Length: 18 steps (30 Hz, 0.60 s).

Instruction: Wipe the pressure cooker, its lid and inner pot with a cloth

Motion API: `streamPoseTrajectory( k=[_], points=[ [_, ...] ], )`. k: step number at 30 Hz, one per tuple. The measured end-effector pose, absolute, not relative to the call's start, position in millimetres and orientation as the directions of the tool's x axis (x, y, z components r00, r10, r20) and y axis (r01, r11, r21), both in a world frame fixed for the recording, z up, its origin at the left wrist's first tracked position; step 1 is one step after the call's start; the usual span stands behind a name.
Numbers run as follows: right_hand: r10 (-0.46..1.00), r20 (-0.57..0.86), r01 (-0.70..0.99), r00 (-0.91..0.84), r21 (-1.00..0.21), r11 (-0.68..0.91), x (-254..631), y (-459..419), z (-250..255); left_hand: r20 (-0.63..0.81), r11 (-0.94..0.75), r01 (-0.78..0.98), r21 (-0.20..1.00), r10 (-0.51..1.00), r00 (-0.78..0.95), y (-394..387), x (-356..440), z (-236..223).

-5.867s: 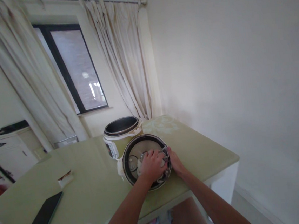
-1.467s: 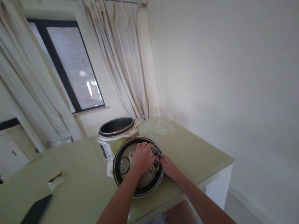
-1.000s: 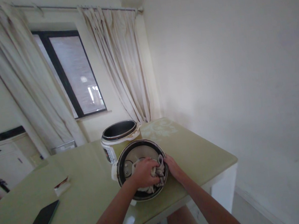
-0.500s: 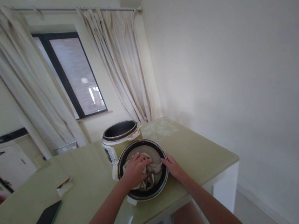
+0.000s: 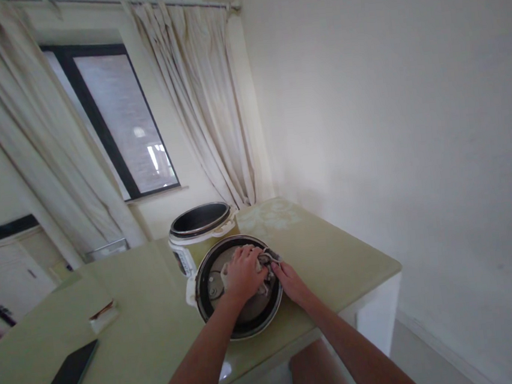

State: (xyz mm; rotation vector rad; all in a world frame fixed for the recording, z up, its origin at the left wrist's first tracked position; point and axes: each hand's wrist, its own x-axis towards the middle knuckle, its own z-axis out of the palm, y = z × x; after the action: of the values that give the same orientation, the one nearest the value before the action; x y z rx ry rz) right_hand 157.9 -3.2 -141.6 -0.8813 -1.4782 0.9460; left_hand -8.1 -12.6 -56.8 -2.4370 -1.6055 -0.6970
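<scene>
The upturned pressure cooker lid [image 5: 218, 316], with a grey metal inside and a dark rim, rests tilted on the table in front of me. My left hand [image 5: 244, 271] presses a crumpled, stained cloth [image 5: 265, 284] against its inner face, fingers curled over the fabric. At the lid's right edge, my right hand [image 5: 290, 280] grips the rim; a fold of the cloth reaches up to its fingertips. Behind the lid stands the pressure cooker body [image 5: 203, 230], uncovered, with a dark interior and a white and yellow-green outside.
A dark flat tablet or phone [image 5: 63, 382] lies on the pale green table [image 5: 334, 251] at the left. Near it is a small white packet [image 5: 104, 317]. Curtains [image 5: 202, 100] and a window are behind, a bare wall at the right.
My left hand has slid the cloth toward the lid's upper right edge, uncovering the left part of the inner face. My right hand stays at the rim, where the cloth now meets its fingers.
</scene>
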Motion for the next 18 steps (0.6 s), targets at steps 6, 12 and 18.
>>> streamPoseTrajectory(
  k=[6,12,18],
  points=[
    [0.950,0.302,-0.038,-0.071,-0.953,0.300,158,-1,-147,0.276,-0.592,0.779,0.208,0.799,0.534,-22,-14,-61],
    [0.952,0.300,-0.089,-0.064,-0.952,0.294,161,2,-149,0.145,-0.718,0.681,0.144,0.696,0.703,-22,-27,-61],
    [0.925,0.368,-0.051,-0.092,-0.930,0.364,158,7,-152,0.073,-0.768,0.632,0.106,0.640,0.765,-26,-45,-57]
  ],
)
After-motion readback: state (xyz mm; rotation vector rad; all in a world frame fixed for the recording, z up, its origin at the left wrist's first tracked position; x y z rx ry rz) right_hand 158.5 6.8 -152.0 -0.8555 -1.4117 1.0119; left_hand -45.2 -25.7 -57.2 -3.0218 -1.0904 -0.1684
